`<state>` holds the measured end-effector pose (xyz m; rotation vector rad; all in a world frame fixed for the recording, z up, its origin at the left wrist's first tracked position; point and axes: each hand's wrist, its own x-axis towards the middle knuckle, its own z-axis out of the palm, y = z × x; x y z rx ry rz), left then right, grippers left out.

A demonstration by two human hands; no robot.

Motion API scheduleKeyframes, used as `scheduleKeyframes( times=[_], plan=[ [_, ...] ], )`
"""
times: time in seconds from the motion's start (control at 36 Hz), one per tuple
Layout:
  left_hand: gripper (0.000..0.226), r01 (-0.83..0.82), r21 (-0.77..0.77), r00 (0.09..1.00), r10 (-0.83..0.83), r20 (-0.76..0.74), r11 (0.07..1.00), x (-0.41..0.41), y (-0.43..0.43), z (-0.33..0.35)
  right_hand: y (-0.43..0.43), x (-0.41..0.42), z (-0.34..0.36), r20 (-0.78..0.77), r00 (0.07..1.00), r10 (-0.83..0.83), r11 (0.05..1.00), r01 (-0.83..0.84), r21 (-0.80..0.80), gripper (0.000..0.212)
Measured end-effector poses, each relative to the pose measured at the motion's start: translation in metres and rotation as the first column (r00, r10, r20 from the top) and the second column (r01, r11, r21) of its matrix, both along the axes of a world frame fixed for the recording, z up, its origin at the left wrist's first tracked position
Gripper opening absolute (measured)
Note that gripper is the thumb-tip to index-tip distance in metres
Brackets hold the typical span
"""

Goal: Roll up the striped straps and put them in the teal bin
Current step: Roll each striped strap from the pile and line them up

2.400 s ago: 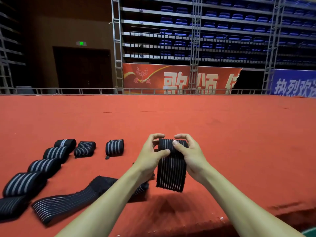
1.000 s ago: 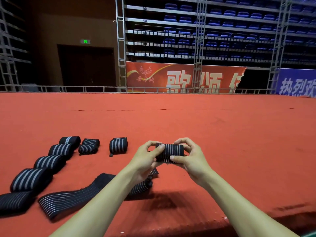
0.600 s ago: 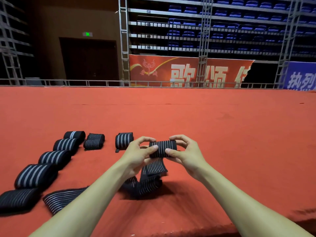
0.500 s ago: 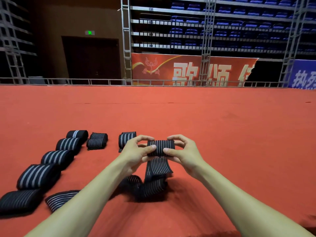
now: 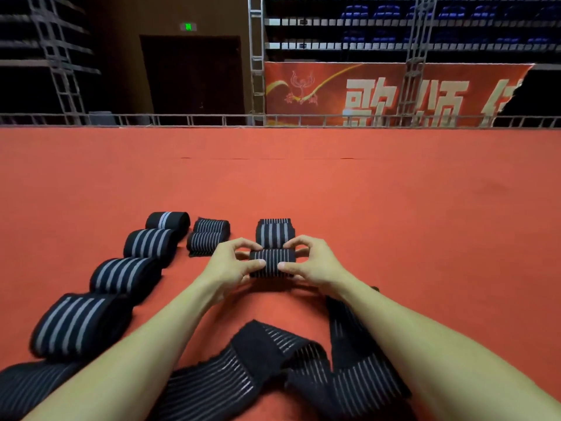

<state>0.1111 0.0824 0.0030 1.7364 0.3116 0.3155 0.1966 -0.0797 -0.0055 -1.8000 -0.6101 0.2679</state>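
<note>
A black strap with thin grey stripes is partly wound into a small roll [image 5: 272,262]. My left hand [image 5: 230,268] pinches its left end and my right hand [image 5: 315,267] pinches its right end, thumbs on the near side. The strap's loose tail [image 5: 273,363] lies crumpled on the red carpet between my forearms. Directly behind the roll sits another rolled strap [image 5: 274,233]. No teal bin is in view.
Several rolled striped straps lie in a diagonal row at left, from a far one [image 5: 167,221] to a near one [image 5: 80,325], with one more [image 5: 208,240] beside them. The red carpeted stage [image 5: 425,223] stretches ahead to a metal rail [image 5: 212,120].
The roll came down from a raised position to the carpet and moved farther away, close to the rolled strap behind it. The hanging tail now lies spread near my forearms.
</note>
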Motion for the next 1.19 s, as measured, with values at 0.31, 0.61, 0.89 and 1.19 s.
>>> scheduleKeyframes(
  times=[0.31,0.61,0.89,1.19],
  plan=[
    [0.023,-0.005,0.437,1.000,0.008,-0.006,0.899,0.038,0.027,-0.023,0.012,0.040,-0.021,0.273,0.962,0.017,0.960,0.060,-0.272,0.040],
    [0.029,-0.025,0.563,0.997,0.061,-0.045,0.826,0.043,0.025,-0.022,0.013,0.043,-0.020,0.349,0.934,0.071,0.944,0.050,-0.326,0.039],
    [0.015,0.199,0.454,0.979,-0.191,-0.065,0.869,0.024,-0.042,0.013,-0.062,0.018,0.011,0.400,0.911,-0.101,0.946,0.212,-0.244,0.020],
    [0.024,0.460,0.595,0.884,-0.402,-0.238,0.659,0.024,-0.118,-0.006,-0.134,-0.020,-0.004,0.323,0.946,-0.041,0.942,0.145,-0.303,0.015]
  ],
)
